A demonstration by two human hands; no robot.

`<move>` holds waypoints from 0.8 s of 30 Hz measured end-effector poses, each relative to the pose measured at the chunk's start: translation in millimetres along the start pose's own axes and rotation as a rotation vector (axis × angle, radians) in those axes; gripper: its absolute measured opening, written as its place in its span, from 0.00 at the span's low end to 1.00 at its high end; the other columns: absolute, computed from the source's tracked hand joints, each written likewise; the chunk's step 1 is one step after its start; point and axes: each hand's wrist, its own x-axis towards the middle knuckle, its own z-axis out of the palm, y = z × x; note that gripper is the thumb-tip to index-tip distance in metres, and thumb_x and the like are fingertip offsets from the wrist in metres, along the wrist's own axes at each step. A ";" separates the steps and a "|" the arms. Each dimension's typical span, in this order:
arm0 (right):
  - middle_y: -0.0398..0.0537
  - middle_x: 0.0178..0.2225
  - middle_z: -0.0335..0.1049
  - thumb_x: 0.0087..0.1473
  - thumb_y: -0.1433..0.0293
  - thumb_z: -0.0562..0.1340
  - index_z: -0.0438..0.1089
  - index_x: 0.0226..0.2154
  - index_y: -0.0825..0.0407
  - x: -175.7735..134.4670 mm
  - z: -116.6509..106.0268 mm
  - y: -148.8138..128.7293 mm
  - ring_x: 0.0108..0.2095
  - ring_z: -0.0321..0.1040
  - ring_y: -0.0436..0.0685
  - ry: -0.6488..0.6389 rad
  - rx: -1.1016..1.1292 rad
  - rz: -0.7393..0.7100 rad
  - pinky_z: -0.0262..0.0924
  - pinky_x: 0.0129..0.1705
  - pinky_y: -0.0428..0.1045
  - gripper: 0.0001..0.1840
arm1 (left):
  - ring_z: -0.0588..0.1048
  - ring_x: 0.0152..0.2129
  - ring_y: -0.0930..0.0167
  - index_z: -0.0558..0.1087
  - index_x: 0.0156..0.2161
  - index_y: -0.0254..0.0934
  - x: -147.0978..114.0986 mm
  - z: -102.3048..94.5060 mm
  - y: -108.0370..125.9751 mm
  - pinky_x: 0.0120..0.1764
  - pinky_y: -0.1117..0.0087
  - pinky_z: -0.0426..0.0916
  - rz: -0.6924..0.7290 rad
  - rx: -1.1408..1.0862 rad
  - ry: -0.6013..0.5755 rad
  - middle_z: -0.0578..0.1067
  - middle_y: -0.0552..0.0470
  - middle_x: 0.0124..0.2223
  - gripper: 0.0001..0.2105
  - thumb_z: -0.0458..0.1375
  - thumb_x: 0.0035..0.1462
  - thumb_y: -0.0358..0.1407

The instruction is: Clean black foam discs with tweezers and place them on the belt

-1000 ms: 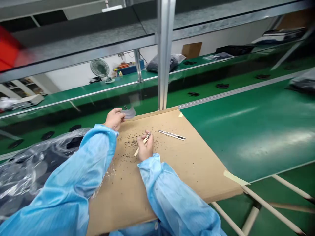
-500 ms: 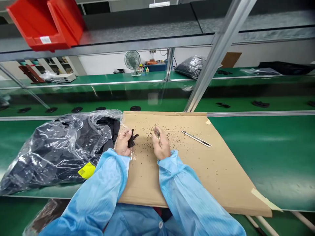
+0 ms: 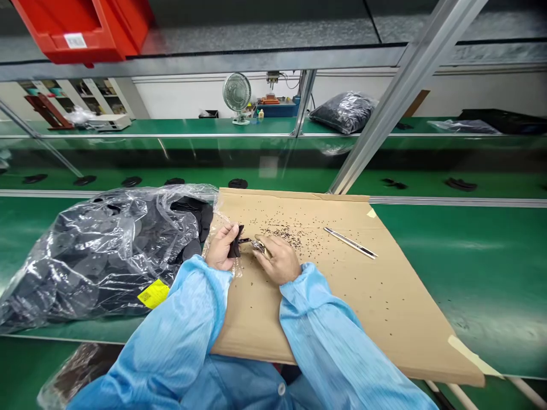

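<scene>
My left hand (image 3: pixel 220 248) is closed on a black plastic part (image 3: pixel 235 245), with a thin piece jutting from it to the right. In my right hand (image 3: pixel 281 261) is a small shiny metal clipper (image 3: pixel 258 246), its front end close to that thin piece; whether they touch is too small to tell. Both hands are above a brown cardboard sheet (image 3: pixel 333 319). Many tiny dark bits (image 3: pixel 284 232) lie scattered on the cardboard past my right hand. A slim utility knife (image 3: pixel 351 244) rests on the sheet to the right.
A large clear bag of black parts (image 3: pixel 106 256) with a yellow label (image 3: pixel 154 293) lies left of the cardboard. Behind runs a green belt (image 3: pixel 273 176) bearing spaced black parts. A red bin (image 3: pixel 81 34) and a slanted metal post (image 3: pixel 397 102) stand above.
My right hand has turned and moved left, bringing the clipper up to the black part in my left hand. The left hand keeps its hold. The view has shifted slightly.
</scene>
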 end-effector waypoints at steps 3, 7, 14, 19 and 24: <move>0.51 0.37 0.73 0.58 0.64 0.58 0.68 0.47 0.52 -0.5 -0.4 -1.0 0.38 0.68 0.58 0.006 -0.016 -0.003 0.63 0.43 0.52 0.15 | 0.71 0.21 0.77 0.70 0.38 0.33 0.6 -0.6 -0.7 0.14 0.80 0.58 -0.009 0.000 -0.005 0.72 0.55 0.27 0.19 0.70 0.40 0.35; 0.50 0.34 0.72 0.58 0.66 0.57 0.69 0.46 0.52 -0.7 -0.4 -1.1 0.35 0.67 0.57 -0.017 -0.102 -0.011 0.62 0.41 0.50 0.14 | 0.70 0.20 0.77 0.70 0.38 0.34 1.4 -1.7 -2.0 0.14 0.81 0.58 -0.008 0.011 0.001 0.72 0.55 0.27 0.19 0.69 0.41 0.34; 0.47 0.31 0.72 0.57 0.71 0.57 0.70 0.45 0.50 -2.9 1.7 0.1 0.33 0.68 0.56 -0.097 -0.169 0.042 0.60 0.37 0.48 0.14 | 0.70 0.20 0.77 0.69 0.38 0.34 2.3 -3.0 -3.0 0.14 0.80 0.57 -0.015 0.016 0.017 0.71 0.56 0.26 0.15 0.67 0.44 0.32; 0.48 0.36 0.73 0.55 0.70 0.58 0.71 0.43 0.49 -3.3 3.0 -4.7 0.36 0.69 0.56 -0.015 0.060 0.158 0.62 0.40 0.48 0.13 | 0.70 0.20 0.76 0.68 0.40 0.35 4.9 -6.2 -4.4 0.18 0.78 0.61 -0.029 -0.018 -0.037 0.71 0.55 0.28 0.16 0.63 0.43 0.27; 0.48 0.35 0.74 0.54 0.65 0.60 0.70 0.44 0.51 -0.3 0.6 -7.0 0.35 0.70 0.56 0.176 0.320 0.336 0.64 0.39 0.50 0.15 | 0.75 0.34 0.72 0.68 0.41 0.35 4.5 -6.5 -9.0 0.38 0.72 0.69 0.018 -0.018 -0.124 0.75 0.52 0.38 0.22 0.66 0.38 0.23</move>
